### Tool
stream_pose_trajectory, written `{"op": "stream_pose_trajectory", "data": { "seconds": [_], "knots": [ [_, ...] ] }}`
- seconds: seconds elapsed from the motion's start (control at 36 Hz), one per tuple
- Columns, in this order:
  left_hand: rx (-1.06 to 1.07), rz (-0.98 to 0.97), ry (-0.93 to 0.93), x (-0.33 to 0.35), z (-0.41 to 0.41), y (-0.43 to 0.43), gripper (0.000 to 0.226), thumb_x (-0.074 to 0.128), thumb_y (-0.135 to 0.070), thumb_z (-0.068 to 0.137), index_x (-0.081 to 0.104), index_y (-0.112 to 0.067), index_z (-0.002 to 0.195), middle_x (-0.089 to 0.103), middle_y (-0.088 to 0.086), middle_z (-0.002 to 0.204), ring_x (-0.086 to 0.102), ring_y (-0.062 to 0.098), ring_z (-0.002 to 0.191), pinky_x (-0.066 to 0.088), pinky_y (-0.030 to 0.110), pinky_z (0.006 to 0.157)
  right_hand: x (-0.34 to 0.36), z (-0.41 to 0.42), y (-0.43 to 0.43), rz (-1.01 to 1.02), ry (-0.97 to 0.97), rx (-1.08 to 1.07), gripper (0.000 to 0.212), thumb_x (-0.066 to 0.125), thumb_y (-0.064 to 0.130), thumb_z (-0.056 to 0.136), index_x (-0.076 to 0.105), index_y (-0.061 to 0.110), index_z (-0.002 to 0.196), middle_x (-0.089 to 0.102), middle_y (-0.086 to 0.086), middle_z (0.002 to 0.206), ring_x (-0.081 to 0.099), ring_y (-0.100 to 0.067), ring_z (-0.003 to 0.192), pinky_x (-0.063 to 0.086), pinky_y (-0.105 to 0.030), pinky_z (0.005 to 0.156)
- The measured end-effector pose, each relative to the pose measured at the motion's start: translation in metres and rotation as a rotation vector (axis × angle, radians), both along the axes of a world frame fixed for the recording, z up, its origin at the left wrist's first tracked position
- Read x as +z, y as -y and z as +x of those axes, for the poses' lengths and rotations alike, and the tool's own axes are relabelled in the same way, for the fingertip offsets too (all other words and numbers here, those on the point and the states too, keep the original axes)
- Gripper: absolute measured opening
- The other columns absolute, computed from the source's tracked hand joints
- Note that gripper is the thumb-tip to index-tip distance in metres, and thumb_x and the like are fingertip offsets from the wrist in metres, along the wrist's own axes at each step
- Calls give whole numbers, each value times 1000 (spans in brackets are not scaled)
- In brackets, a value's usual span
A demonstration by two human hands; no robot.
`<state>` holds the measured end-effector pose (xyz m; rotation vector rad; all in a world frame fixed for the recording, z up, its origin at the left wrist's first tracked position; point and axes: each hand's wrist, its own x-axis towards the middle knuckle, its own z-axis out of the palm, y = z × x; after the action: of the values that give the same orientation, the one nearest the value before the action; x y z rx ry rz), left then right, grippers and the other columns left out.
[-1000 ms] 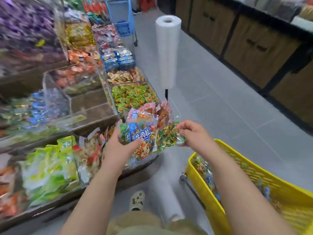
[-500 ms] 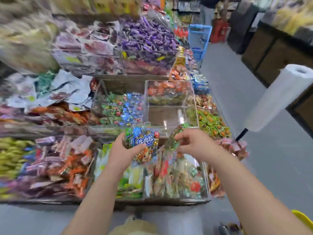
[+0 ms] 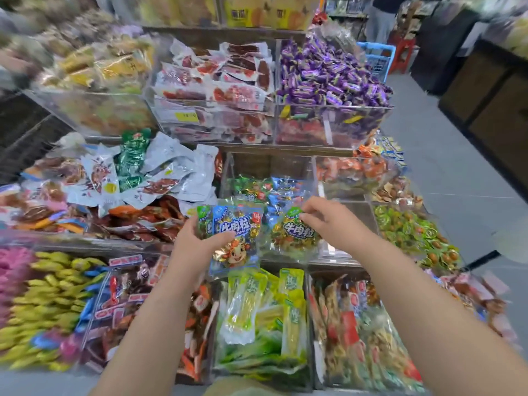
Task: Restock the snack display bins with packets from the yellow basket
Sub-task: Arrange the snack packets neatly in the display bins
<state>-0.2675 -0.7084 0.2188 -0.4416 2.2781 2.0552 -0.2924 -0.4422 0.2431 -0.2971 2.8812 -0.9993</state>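
My left hand (image 3: 197, 244) grips a small stack of snack packets (image 3: 235, 232), a blue one with a cartoon cow in front and a green one behind. My right hand (image 3: 325, 218) pinches the top of a single green snack packet (image 3: 295, 234). Both hands hover in front of a clear acrylic bin (image 3: 271, 190) on the middle tier, which holds several matching green and blue packets. The yellow basket is out of view.
Tiered clear bins surround my hands: pale green packets (image 3: 257, 318) below, white pouches (image 3: 160, 172) to the left, purple candies (image 3: 328, 72) above, round green packets (image 3: 411, 230) to the right. A nearly bare clear compartment (image 3: 351, 221) sits behind my right hand. The grey aisle floor (image 3: 445, 172) runs along the right.
My view has swung left from the aisle and yellow basket onto the display. The right hand has drawn the green packet away from the stack in my left hand, toward the bin.
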Motion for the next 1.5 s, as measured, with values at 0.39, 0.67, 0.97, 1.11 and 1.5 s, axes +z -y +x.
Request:
{"op": "stream_pose_trajectory", "data": {
  "seconds": [0.39, 0.67, 0.97, 1.11, 1.5],
  "knots": [
    [114, 27, 48, -7, -43, 46, 89, 89, -31, 61, 45, -24, 138, 61, -23, 109, 58, -8, 87, 45, 23, 79, -25, -114, 66, 409, -70, 168, 11, 38, 28, 100, 45, 20, 99, 61, -5, 90, 58, -28, 81, 45, -35, 62],
    [68, 58, 68, -4, -72, 54, 59, 85, -33, 50, 61, -34, 104, 71, -6, 107, 68, 14, 97, 51, 38, 88, -68, -131, 45, 496, 190, 296, 73, 67, 39, 77, 32, 31, 141, 46, -3, 134, 47, -25, 119, 45, -36, 88],
    [177, 206, 112, -1, -91, 57, 92, 91, -37, 38, 50, -21, 119, 66, -7, 108, 65, 22, 101, 49, 53, 94, -91, -141, 18, -77, 465, 33, 41, 84, 37, 66, 54, 36, 94, 55, 17, 92, 53, -7, 89, 37, -11, 63],
    [191, 224, 88, -5, -102, 60, 76, 89, -34, 34, 53, -26, 101, 70, -7, 89, 72, 11, 77, 56, 33, 65, -101, -148, 32, -214, 438, -23, 43, 84, 32, 68, 46, 40, 87, 61, -8, 96, 58, -12, 71, 38, -9, 48],
    [192, 179, 140, -10, -116, 61, 118, 89, -45, 31, 43, -13, 136, 57, 17, 132, 58, 39, 116, 43, 62, 99, -110, -235, 65, -555, 76, -426, 51, 80, 15, 74, 38, 18, 103, 55, -4, 102, 57, -18, 93, 48, -26, 77]
  ]
}}
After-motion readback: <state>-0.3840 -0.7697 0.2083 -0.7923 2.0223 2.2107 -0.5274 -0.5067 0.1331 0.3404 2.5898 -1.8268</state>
